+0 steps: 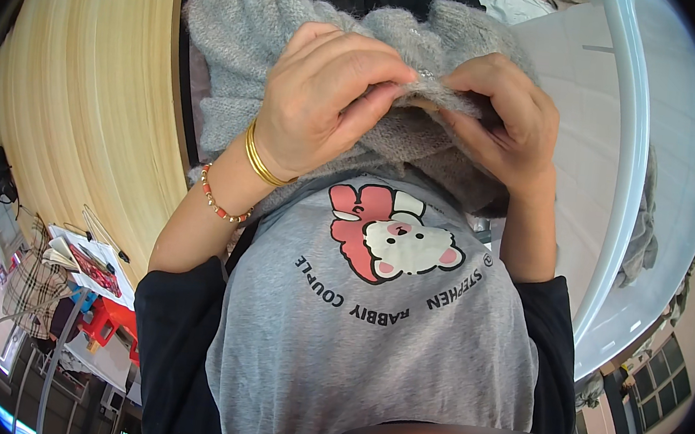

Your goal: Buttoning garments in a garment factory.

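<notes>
Gray knit cloth (246, 48) pinched up between both hands.
From my end, I see the left hand (326, 94) and right hand (512, 120) nipping one raised fold, thumbs against fingers; the rest bunches around and beyond them. The dark edge of the bench (98, 67) runs just beside the cloth's left; room separates my right hand from the tub's (634, 152) curved rim.

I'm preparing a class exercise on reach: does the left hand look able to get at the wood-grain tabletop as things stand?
Probably yes: the left hand is pinching grey knit, but the tabletop lies close on its left, with only soft folds between.
</notes>
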Demonstrator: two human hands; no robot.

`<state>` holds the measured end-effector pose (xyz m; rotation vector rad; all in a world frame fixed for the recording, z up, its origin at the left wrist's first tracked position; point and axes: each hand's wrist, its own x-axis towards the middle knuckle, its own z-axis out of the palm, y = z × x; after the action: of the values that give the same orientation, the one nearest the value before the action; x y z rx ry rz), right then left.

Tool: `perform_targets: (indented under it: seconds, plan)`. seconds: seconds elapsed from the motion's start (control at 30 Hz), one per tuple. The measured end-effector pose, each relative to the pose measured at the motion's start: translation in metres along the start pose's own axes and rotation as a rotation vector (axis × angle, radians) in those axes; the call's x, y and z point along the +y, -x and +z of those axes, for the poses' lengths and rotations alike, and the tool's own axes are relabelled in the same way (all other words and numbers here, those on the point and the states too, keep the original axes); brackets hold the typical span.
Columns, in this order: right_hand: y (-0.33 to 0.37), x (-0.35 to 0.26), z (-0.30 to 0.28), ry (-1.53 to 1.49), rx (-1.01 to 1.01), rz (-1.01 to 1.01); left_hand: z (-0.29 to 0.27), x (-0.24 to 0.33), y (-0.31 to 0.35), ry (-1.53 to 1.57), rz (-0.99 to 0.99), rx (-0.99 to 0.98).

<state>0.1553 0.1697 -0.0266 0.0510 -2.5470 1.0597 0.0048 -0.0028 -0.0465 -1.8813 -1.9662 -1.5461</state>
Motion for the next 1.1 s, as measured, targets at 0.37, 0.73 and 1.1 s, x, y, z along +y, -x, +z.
perform_targets:
  seconds: [0.37, 0.73, 1.1]
  plan:
    - [0.001, 0.003, 0.009, 0.208, 0.058, -0.201, 0.000, 0.003, -0.001, -0.099, 0.096, -0.010]
    - [-0.003, 0.000, 0.012, 0.170, 0.057, -0.147, 0.005, 0.008, 0.003, -0.212, 0.150, -0.008]
    - [-0.006, 0.007, 0.014, 0.202, 0.129, -0.165, -0.004, 0.008, -0.003, -0.103, -0.133, -0.078]
